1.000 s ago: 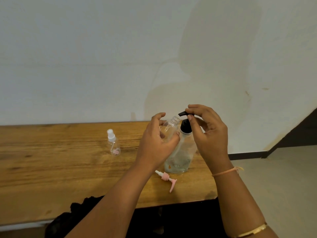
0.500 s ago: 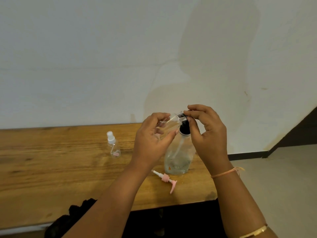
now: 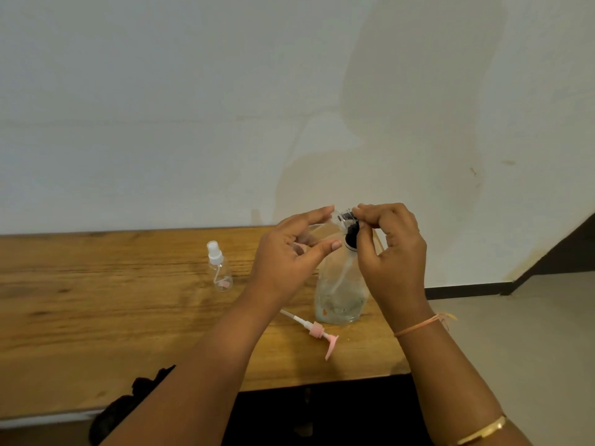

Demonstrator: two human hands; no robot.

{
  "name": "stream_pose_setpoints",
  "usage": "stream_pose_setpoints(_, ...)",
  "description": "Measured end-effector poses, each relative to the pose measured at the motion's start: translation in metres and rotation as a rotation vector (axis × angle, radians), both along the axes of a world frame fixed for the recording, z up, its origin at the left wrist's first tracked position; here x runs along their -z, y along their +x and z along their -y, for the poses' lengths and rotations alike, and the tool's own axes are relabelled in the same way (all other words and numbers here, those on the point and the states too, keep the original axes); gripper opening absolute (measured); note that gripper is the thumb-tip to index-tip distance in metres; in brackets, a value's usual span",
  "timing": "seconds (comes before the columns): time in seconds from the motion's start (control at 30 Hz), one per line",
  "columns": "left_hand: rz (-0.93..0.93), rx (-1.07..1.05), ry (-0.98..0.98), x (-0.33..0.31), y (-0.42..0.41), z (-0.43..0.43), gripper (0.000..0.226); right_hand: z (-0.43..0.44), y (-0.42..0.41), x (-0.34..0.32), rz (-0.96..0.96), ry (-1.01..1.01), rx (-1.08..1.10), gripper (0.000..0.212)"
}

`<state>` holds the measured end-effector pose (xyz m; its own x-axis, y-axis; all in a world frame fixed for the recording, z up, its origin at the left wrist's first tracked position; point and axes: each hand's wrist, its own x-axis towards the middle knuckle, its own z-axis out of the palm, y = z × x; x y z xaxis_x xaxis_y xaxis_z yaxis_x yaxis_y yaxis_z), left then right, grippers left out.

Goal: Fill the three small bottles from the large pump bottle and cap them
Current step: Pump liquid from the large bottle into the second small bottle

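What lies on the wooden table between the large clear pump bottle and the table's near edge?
A pink plastic pump cap with white tube lies flat there, seen in the head view.

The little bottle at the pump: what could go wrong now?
The small bottle is tilted in the left hand, its mouth just at the black pump spout that the right hand pinches; if it slips off, liquid could squirt onto the table. The pink pump cap lies near the table edge and might be knocked off.
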<state>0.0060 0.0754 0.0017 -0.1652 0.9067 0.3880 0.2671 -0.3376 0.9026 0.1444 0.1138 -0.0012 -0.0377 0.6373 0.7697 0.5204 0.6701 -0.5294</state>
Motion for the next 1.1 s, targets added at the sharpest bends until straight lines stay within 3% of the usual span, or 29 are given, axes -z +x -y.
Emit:
stream_pose_setpoints(0.13,-0.092,-0.005,-0.001,-0.003,-0.005,-0.002,0.048,-0.002,0.0,0.004,0.007,0.022,-0.001,0.02)
stream_pose_setpoints(0.5,-0.014,-0.001,0.041,-0.008,-0.002,-0.003,0.045,0.004,0.0,-0.014,-0.017,0.002,-0.009,0.029)
stream_pose_setpoints(0.8,-0.031,0.03,-0.035,-0.005,-0.007,-0.004,0.047,0.003,-0.01,0.007,0.012,0.041,0.083,0.017)
stream_pose_setpoints(1.1,-0.067,-0.011,0.074,-0.009,-0.003,0.0,0.042,0.01,-0.003,-0.009,-0.001,0.033,0.031,0.024)
